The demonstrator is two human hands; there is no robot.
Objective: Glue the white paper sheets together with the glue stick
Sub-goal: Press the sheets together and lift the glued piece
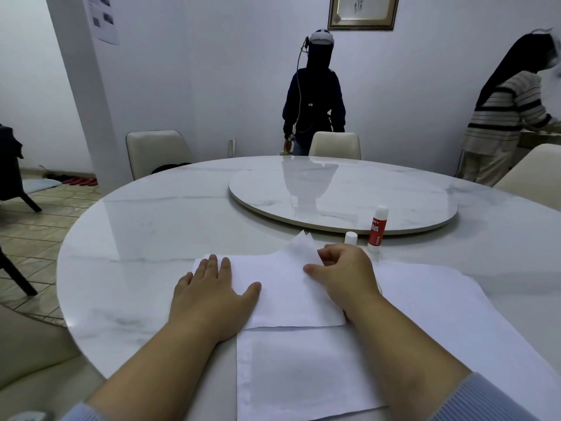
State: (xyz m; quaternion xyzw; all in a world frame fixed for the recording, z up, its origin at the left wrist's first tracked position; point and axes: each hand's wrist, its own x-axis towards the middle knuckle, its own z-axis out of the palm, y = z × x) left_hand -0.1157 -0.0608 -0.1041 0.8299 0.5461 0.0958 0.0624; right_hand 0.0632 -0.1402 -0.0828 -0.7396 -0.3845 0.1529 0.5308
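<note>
The left hand [212,294] lies flat, fingers straight and spread, pressing on the left part of a small white paper sheet [282,294] that sits on the round white marble table [145,238]. This upper sheet has its long axis running left to right across the person's front. Its far right corner [300,244] is lifted off the table and stands up in crumpled points, pointing away from the person. The right hand [343,275] has its fingers curled at that raised corner, with the thumb against the paper, pinching it. A second white sheet [303,372] lies nearer the person, its far edge tucked under the near edge of the upper sheet, its long axis running toward the person. A larger sheet [449,302] lies flat to the right, partly beneath the right forearm. The glue stick [377,228] stands upright just beyond the right hand, red-labelled body with a white top, long axis vertical, apart from the papers. Its white cap [351,237] stands beside it on the left, also upright. Behind them rests the raised round turntable [334,196] at the table's centre. Cream chairs [154,153] stand at the far rim, and two people [314,95] stand near the back wall.
</note>
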